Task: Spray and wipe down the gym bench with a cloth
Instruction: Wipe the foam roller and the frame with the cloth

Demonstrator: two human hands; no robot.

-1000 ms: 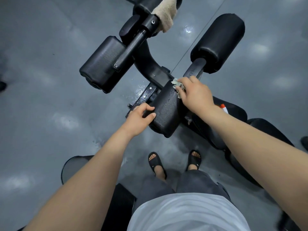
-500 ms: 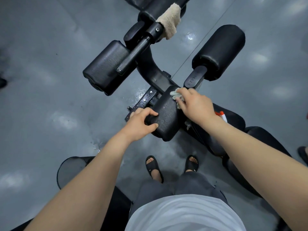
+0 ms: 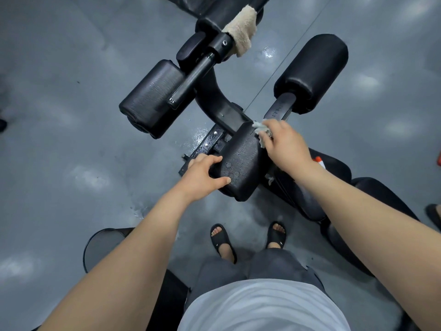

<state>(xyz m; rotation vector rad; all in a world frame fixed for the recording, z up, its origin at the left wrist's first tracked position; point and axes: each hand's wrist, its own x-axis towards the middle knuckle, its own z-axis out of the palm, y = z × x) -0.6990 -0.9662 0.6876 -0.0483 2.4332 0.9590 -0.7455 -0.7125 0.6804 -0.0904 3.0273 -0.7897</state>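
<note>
Head view, looking down over the person's arms.

Gym bench (image 3: 214, 99) sits mid-frame on the grey floor (image 3: 59, 115), black frame curving away from the person. Near roller pad (image 3: 241, 163) is closest to them, beaded with droplets.

Left hand (image 3: 205, 175) grips the pad's left end: fingers curled over the top edge, thumb across the near face.

Right hand (image 3: 286, 146) is at the pad's far right corner, fingers curled round a small crumpled pale cloth (image 3: 260, 132). Cloth touches the pad, just beside the arm that carries the right far pad (image 3: 312, 72).

Left far pad (image 3: 152, 101) sits across the frame from it. Beige towel (image 3: 241, 32) is draped over the bar at the top.

Bolted base plate (image 3: 210, 144) under the frame is wet, with a wet patch on the floor beside it.

Orange-and-white tip (image 3: 318, 161) pokes out behind the right wrist, on the seat cushion; rest hidden, can't tell what it is.

Person stands in black sandals (image 3: 223, 242), grey shorts, white shirt. Round black mesh bin (image 3: 102, 244) is beside the left forearm, lower left.
</note>
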